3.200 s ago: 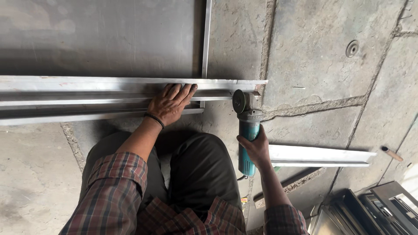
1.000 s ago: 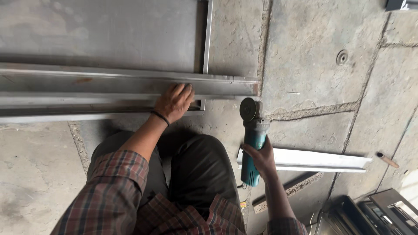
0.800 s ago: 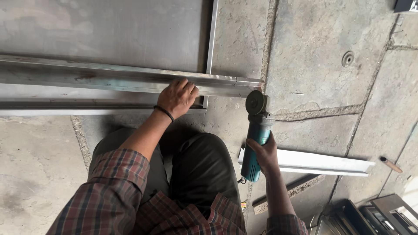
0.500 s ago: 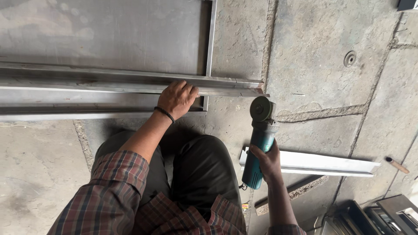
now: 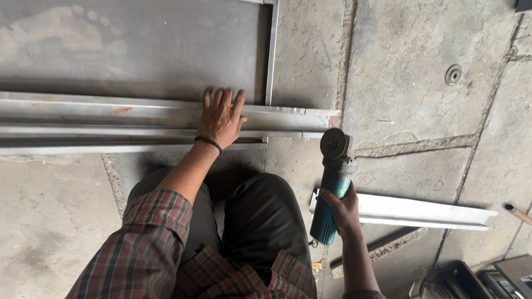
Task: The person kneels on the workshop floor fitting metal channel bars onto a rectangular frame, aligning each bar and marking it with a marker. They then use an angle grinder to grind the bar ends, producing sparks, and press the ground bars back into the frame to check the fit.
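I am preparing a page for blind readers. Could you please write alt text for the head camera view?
A person crouching on a concrete floor presses the left hand flat on long metal bars and holds a teal angle grinder in the right hand, its disc near the bars' end. A shorter metal bar lies to the right.

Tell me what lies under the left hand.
The left hand lies flat on long metal bars resting on the concrete floor. The stretch of bar beneath the palm is covered.
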Available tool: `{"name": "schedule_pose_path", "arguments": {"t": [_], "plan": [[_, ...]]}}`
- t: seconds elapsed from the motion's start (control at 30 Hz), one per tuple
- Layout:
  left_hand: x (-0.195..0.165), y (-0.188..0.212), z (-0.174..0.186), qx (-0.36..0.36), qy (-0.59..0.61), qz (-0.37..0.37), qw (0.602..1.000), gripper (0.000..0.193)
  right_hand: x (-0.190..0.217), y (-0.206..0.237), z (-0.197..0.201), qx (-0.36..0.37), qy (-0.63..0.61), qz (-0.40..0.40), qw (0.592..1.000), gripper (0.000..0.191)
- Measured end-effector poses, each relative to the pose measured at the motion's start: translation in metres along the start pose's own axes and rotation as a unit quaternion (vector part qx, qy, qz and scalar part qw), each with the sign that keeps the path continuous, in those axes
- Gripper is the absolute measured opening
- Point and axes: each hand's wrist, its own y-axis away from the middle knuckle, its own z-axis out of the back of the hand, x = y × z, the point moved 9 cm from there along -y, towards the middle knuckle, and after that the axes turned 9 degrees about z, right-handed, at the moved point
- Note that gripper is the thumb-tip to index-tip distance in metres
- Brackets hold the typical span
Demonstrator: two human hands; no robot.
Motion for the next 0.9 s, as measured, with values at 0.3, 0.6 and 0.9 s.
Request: {"name": "schedule_pose_path", "arguments": {"t": [0.3,0.6,0.9], "plan": [[0.016,-0.026,-0.020,0.152,-0.016,0.023,0.988,0.065,-0.005,-0.007,-0.002,0.011,-0.004,0.007,1.000,0.054],[0.011,-0.024,-0.006,0.045,0.014,-0.018,0.999,0.061,0.014,-0.041,-0.022,0.023,0.002,0.048,0.999,0.054],[-0.016,-0.012,0.041,-0.161,-0.093,-0.124,0.975,0.035,0.019,0.002,0.010,-0.006,-0.010,0.039,0.999,0.053]]}}
